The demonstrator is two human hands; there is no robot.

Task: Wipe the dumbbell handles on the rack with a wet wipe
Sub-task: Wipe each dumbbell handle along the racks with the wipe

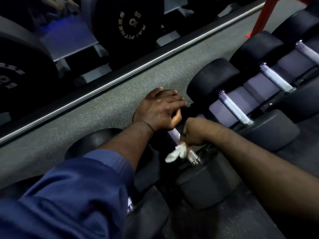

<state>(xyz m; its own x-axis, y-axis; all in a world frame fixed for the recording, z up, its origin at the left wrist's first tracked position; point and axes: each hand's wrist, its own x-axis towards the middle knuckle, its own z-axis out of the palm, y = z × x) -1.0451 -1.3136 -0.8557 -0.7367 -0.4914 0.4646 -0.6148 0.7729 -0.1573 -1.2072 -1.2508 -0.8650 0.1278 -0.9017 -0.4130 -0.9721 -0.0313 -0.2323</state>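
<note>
Your right hand (195, 131) pinches the wipe (176, 152) round the handle (174, 134) near its near end; your left hand (160, 111) curls its fingers over the far head of that dumbbell (203, 183).

Free-weight area of a gym. Black rubber-headed dumbbells (214, 78) with knurled metal handles (234, 109) lay side by side in the padded cradles of a low rack (255, 87). The floor (103, 109) was grey speckled rubber matting. Beyond it were larger round black weights (110, 18), one lettered in gold with "FITNESS" and "10". A red steel upright (264, 16) stood at the far end.
</note>
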